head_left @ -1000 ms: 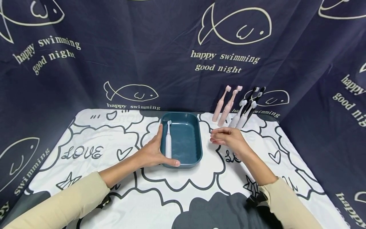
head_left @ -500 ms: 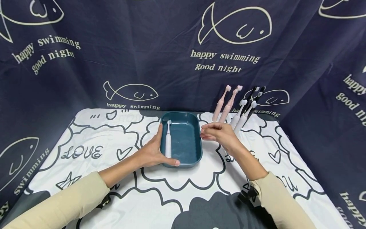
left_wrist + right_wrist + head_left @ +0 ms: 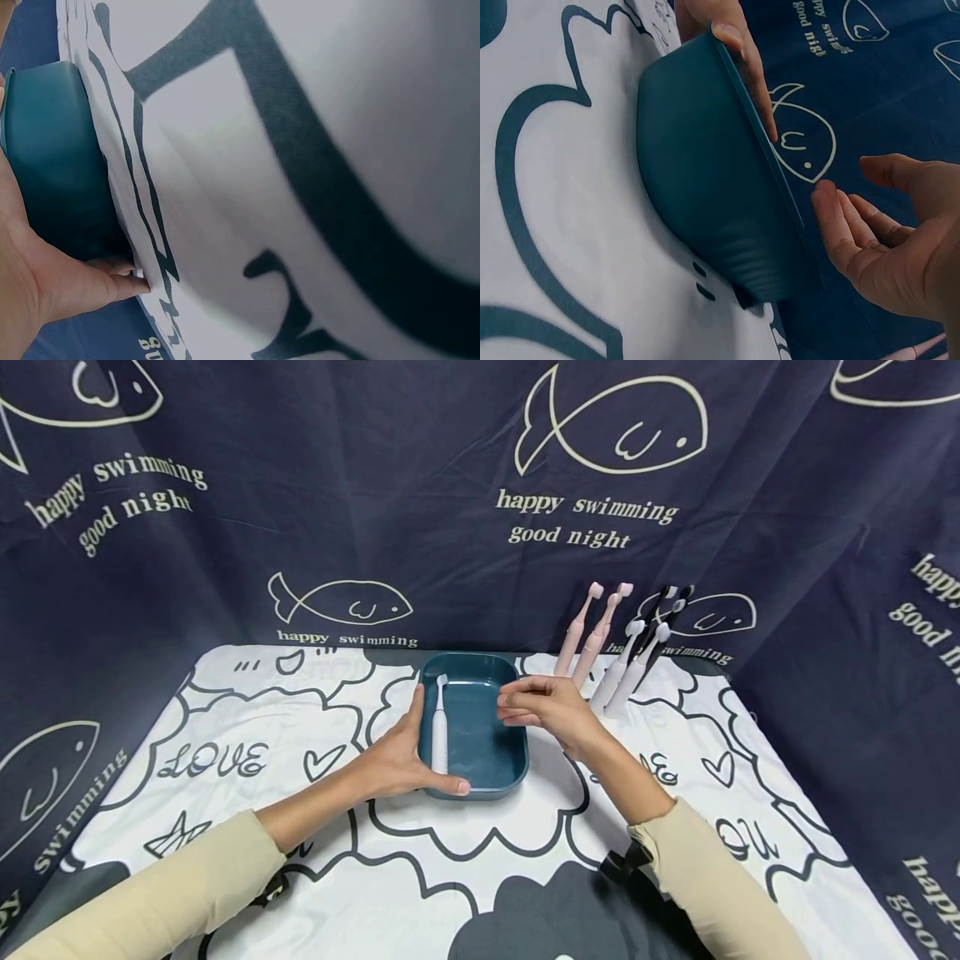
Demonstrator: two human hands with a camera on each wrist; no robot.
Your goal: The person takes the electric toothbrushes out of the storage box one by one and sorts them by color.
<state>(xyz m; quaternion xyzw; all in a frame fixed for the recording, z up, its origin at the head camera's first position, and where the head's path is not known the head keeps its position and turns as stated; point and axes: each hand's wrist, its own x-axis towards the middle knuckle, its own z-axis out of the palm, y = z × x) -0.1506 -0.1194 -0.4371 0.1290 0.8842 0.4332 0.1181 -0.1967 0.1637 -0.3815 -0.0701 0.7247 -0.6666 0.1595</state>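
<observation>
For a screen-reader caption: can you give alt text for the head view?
A left hand holds a teal tray with a white toothbrush in it, while the empty right hand hovers over its right rim. Six toothbrushes lean against a navy curtain.

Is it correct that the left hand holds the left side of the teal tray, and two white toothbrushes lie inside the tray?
Not quite. The left hand does hold the left side of the teal tray, but the head view shows only one white toothbrush lying inside it.
</observation>
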